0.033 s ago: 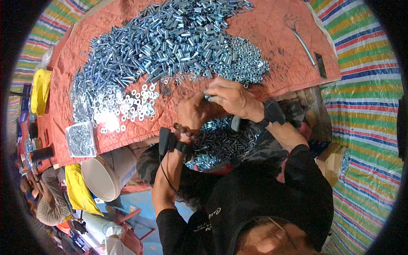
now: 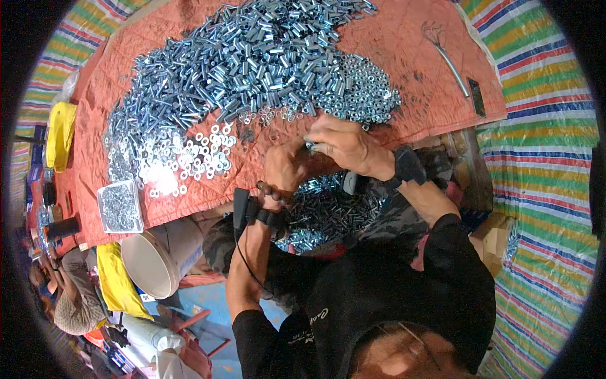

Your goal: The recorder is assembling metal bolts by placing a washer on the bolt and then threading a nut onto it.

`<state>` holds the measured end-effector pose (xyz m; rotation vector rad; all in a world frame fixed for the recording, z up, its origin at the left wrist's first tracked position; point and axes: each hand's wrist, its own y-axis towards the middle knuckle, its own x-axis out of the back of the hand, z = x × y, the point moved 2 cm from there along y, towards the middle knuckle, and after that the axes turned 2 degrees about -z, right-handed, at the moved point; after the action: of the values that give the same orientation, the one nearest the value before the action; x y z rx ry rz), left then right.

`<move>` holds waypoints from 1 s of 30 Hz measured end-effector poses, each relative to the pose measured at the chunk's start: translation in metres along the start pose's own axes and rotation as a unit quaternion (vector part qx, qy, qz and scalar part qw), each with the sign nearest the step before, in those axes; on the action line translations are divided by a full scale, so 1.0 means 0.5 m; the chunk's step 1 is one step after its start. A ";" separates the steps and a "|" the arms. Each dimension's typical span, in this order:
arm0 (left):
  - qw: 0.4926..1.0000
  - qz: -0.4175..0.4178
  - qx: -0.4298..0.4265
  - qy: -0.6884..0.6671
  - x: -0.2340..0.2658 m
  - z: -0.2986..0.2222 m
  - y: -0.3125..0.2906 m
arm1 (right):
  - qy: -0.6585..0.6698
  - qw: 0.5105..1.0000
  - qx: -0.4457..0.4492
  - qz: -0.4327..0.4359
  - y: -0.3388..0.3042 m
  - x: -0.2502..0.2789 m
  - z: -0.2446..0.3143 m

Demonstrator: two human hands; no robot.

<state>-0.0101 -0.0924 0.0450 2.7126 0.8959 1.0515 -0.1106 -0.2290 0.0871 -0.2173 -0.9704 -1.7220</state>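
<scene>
Left hand and right hand have shifted slightly; right grip pinches closely a small metal piece near the edge of red-covered desk; left grip I cannot tell. Striped sheeting is at right.

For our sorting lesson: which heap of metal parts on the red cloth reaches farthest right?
The nut heap; the tube heap and flat washers stop farther left.

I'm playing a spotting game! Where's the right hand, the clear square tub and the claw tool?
Right hand [image 2: 346, 146]: head view, back of the hand.
Clear square tub [image 2: 139, 206]: head view, its rim.
Claw tool [image 2: 452, 67]: head view, its handle.
</scene>
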 end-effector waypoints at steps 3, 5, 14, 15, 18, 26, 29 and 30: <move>0.979 0.113 0.129 -0.111 0.010 -0.011 0.006 | 0.003 0.999 0.000 0.048 -0.003 0.012 0.007; 0.972 0.108 0.136 -0.157 -0.010 0.007 -0.004 | 0.008 0.998 -0.007 0.054 -0.007 0.015 0.001; 0.991 0.054 0.076 -0.092 -0.008 0.006 0.006 | 0.000 0.999 -0.035 0.021 -0.006 0.001 -0.016; 0.988 0.081 0.079 -0.104 -0.005 0.007 0.007 | 0.003 0.999 -0.020 0.029 -0.004 0.003 -0.010; 0.941 0.212 0.125 -0.230 -0.003 0.019 0.007 | 0.022 0.998 -0.024 0.061 -0.011 0.010 0.003; 0.893 0.259 0.226 -0.291 0.015 -0.007 0.000 | 0.132 0.987 -0.086 0.033 -0.020 0.011 -0.003; 0.939 0.212 0.158 -0.219 0.006 -0.001 0.003 | 0.056 0.989 -0.136 0.016 -0.019 0.013 0.001; 0.954 0.189 0.150 -0.178 0.005 0.001 0.002 | 0.040 0.984 -0.168 0.036 -0.015 0.013 0.005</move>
<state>-0.0079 -0.0918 0.0464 3.2694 0.5202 0.4566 -0.1203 -0.2312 0.0889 -0.3943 -0.6011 -1.8070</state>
